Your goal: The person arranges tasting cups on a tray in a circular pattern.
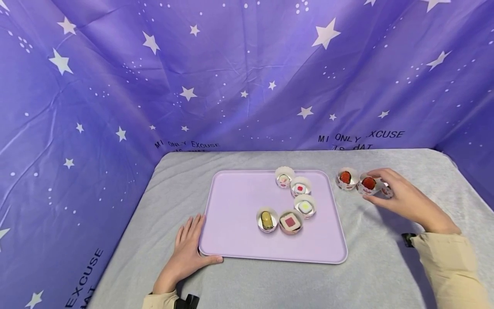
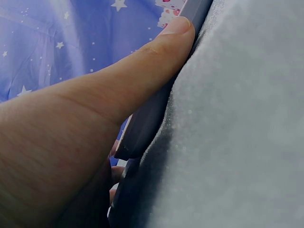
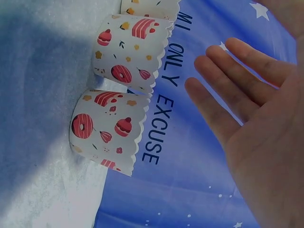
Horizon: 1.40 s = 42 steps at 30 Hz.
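My left hand [image 1: 187, 246] rests at the near left corner of the lilac tray [image 1: 235, 206], its fingers straight along the left edge. In the left wrist view the thumb [image 2: 152, 57] lies along the tray's rim. Over on the right, my right hand [image 1: 401, 197] reaches around a paper baking cup [image 1: 362, 189] with a red-topped piece of sushi [image 1: 368, 183] in it. The right wrist view shows straight, spread fingers [image 3: 228, 95] apart from the printed cups [image 3: 109, 130]. Another cup [image 1: 387, 192] is partly hidden behind the right hand.
Beside the tray's far right corner stands another cup with a red-topped piece [image 1: 345, 177]. Several cups with different pieces, one with a yellow-green top [image 1: 266, 219], stand on the tray's right half. A purple star-printed cloth [image 1: 231, 86] rises behind the grey-covered table [image 1: 270, 283].
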Tool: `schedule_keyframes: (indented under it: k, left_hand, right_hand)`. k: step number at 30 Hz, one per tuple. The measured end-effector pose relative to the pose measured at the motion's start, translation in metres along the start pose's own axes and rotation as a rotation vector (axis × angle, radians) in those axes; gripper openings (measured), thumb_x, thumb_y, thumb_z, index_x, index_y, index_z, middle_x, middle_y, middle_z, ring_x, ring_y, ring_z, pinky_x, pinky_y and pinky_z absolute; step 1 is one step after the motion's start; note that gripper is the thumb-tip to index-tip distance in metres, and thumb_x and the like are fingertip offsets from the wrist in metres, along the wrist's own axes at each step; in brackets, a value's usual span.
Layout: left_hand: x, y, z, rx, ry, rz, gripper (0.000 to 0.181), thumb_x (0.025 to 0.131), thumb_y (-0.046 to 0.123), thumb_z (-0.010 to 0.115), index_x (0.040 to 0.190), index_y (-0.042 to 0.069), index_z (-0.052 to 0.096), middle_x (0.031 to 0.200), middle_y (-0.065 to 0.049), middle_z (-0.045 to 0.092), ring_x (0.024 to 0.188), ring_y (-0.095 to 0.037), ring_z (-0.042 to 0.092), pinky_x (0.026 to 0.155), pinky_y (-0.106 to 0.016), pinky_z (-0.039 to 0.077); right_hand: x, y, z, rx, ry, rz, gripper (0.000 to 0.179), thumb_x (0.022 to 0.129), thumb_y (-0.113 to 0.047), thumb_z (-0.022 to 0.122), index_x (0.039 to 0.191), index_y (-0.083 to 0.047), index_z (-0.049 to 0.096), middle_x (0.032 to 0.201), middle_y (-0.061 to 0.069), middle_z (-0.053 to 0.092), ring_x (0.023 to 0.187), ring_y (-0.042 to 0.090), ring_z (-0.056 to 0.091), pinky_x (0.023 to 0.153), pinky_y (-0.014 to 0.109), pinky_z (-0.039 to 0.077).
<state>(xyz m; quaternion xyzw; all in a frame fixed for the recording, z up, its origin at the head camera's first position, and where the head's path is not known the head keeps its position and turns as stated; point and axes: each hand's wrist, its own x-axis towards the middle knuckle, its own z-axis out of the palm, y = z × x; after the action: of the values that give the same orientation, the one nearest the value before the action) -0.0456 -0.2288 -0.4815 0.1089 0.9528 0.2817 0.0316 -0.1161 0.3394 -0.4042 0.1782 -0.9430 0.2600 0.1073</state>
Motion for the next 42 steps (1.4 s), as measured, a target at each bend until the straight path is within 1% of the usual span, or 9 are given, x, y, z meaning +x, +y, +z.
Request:
schedule_keyframes:
  k: [15,18,22,25,27,33,36,38,42]
  left_hand:
    - [-0.001,0.000,0.001,0.011,0.003,-0.003,0.129,0.064,0.070,0.080,0.159,0.007,0.018,0.163,-0.021,0.019,0.151,-0.043,0.009,0.116,-0.062,0.002]
    - [-0.001,0.000,0.001,0.014,0.007,0.001,0.129,0.064,0.070,0.080,0.159,0.007,0.019,0.163,-0.021,0.020,0.151,-0.043,0.010,0.116,-0.062,0.002]
    - [-0.001,-0.001,0.001,0.019,0.010,0.004,0.130,0.063,0.070,0.080,0.159,0.006,0.019,0.163,-0.021,0.020,0.151,-0.043,0.010,0.117,-0.062,0.002]
    - [-0.001,-0.001,0.001,0.017,0.009,0.003,0.130,0.063,0.070,0.080,0.159,0.007,0.019,0.163,-0.021,0.020,0.150,-0.043,0.010,0.116,-0.062,0.002]
    - [-0.001,-0.001,0.002,0.015,0.009,0.003,0.130,0.064,0.069,0.080,0.159,0.007,0.019,0.163,-0.021,0.020,0.150,-0.043,0.010,0.116,-0.062,0.002]
    - [0.000,-0.002,0.002,0.005,0.006,0.002,0.129,0.064,0.068,0.081,0.159,0.008,0.018,0.163,-0.020,0.019,0.151,-0.042,0.009,0.116,-0.062,0.002]
    - [0.000,-0.002,0.002,0.002,0.005,0.003,0.129,0.064,0.068,0.081,0.159,0.008,0.018,0.163,-0.020,0.019,0.151,-0.042,0.009,0.116,-0.062,0.001]
    - [0.000,-0.002,0.001,0.003,0.002,0.002,0.129,0.064,0.068,0.081,0.159,0.008,0.018,0.163,-0.020,0.019,0.151,-0.042,0.009,0.116,-0.062,0.001]
    - [0.000,-0.001,0.001,0.004,-0.004,-0.006,0.130,0.064,0.069,0.081,0.159,0.008,0.017,0.164,-0.020,0.019,0.151,-0.042,0.008,0.117,-0.062,0.001]
  right_hand:
    - [-0.004,0.011,-0.008,-0.006,0.002,0.036,0.061,0.081,-0.024,0.083,0.130,-0.004,0.055,0.132,0.017,0.054,0.113,0.030,0.047,0.089,0.034,0.037]
    - [-0.005,0.017,-0.008,0.009,0.028,0.035,0.063,0.077,-0.019,0.086,0.130,-0.003,0.055,0.132,0.018,0.054,0.117,0.032,0.045,0.102,0.024,0.030]
    - [-0.008,0.024,-0.011,0.035,0.026,0.071,0.066,0.076,-0.018,0.086,0.132,0.000,0.054,0.135,0.021,0.051,0.119,0.036,0.042,0.101,0.012,0.028]
    - [-0.011,0.028,-0.014,0.063,-0.003,0.123,0.068,0.080,-0.020,0.084,0.136,0.000,0.051,0.140,0.024,0.047,0.121,0.039,0.040,0.103,0.036,0.037]
    - [-0.013,0.032,-0.016,0.078,-0.012,0.141,0.069,0.081,-0.021,0.082,0.138,0.001,0.049,0.141,0.026,0.044,0.123,0.041,0.038,0.111,0.049,0.029]
    - [-0.017,0.045,-0.016,0.075,0.024,0.129,0.068,0.080,-0.018,0.083,0.136,0.003,0.050,0.139,0.027,0.046,0.136,0.015,0.032,0.113,0.014,0.010]
    - [-0.017,0.050,-0.016,0.080,0.006,0.145,0.070,0.080,-0.019,0.083,0.136,0.005,0.049,0.138,0.029,0.045,0.131,0.031,0.037,0.116,0.041,0.023]
    - [-0.017,0.052,-0.016,0.085,-0.011,0.158,0.071,0.080,-0.020,0.083,0.137,0.007,0.048,0.137,0.031,0.044,0.118,0.045,0.040,0.104,0.058,0.029]
    - [-0.017,0.057,-0.014,0.089,-0.026,0.171,0.073,0.080,-0.020,0.083,0.137,0.008,0.047,0.136,0.032,0.044,0.111,0.048,0.041,0.089,0.063,0.031]
